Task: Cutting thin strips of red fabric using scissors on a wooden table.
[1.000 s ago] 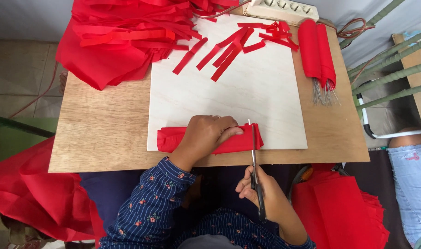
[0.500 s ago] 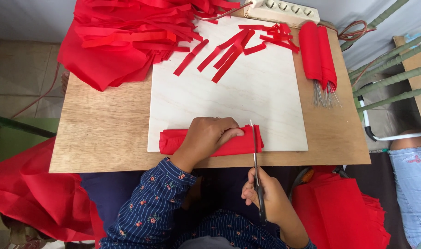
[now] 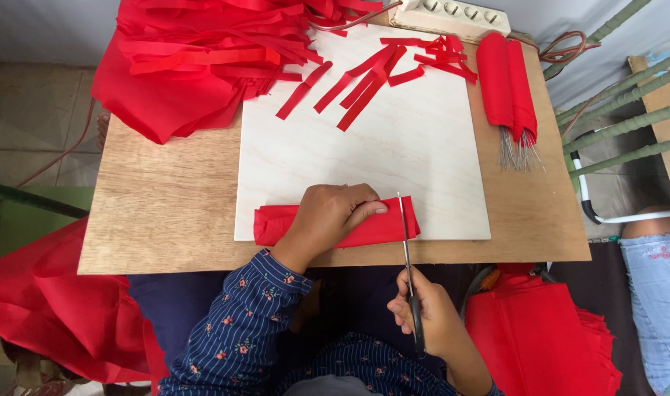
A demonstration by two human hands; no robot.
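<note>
My left hand [image 3: 329, 219] presses flat on a folded red fabric roll [image 3: 276, 224] that lies along the near edge of a white board [image 3: 393, 147]. My right hand [image 3: 430, 315] grips a pair of scissors [image 3: 407, 249] below the table edge. The blades point away from me and sit across the roll's right end, close to my left fingertips. A narrow piece of red fabric [image 3: 413, 224] lies to the right of the blades.
Several cut red strips [image 3: 371, 77] lie at the board's far side. A big heap of red fabric [image 3: 195, 66] fills the far left. Red rolls with metal wires [image 3: 509, 92] and a power strip [image 3: 452, 16] are far right. The board rests on a wooden table [image 3: 166, 198].
The scissors have stayed across the roll's right end while the blades closed slightly. My left hand still holds the roll down in about the same place.
</note>
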